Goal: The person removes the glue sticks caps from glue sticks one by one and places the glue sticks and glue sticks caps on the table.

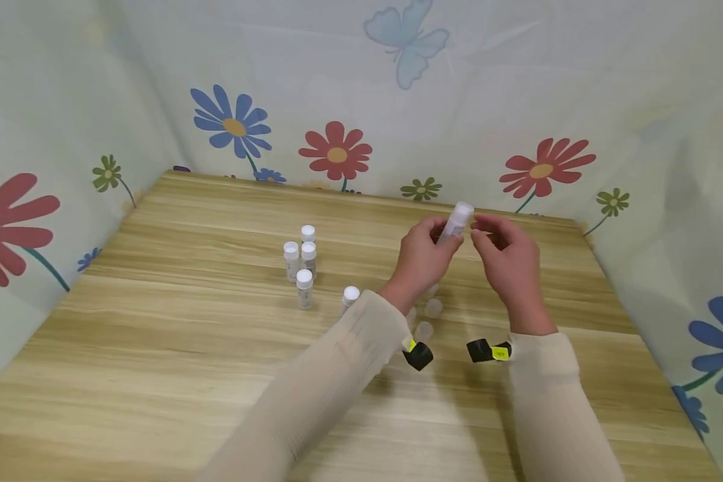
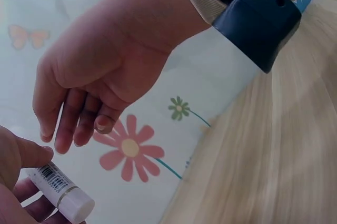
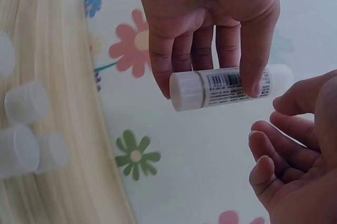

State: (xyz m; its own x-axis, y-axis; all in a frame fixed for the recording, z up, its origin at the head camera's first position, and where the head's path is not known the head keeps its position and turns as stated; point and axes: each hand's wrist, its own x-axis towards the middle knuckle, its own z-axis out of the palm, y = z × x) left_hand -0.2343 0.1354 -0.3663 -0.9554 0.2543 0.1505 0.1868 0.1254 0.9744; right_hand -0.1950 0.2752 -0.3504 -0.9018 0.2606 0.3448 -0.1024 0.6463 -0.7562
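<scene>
My left hand (image 1: 424, 258) holds a white glue stick (image 1: 456, 224) raised over the table and tilted. In the right wrist view, the thumb of that hand lies across the barcode label of the glue stick (image 3: 226, 87); a white base is at one end and a translucent cap at the other. My right hand (image 1: 509, 264) is beside the cap end, its fingers loosely bent and holding nothing. A small gap shows between its thumb tip and the cap in the right wrist view.
Several white-topped glue sticks (image 1: 304, 289) stand left of the hands on the wooden table (image 1: 187, 335), one of them (image 1: 350, 296) partly behind the left sleeve. Several translucent cylinders (image 1: 424, 331) stand below the hands. A flowered curtain (image 1: 458, 100) surrounds the table.
</scene>
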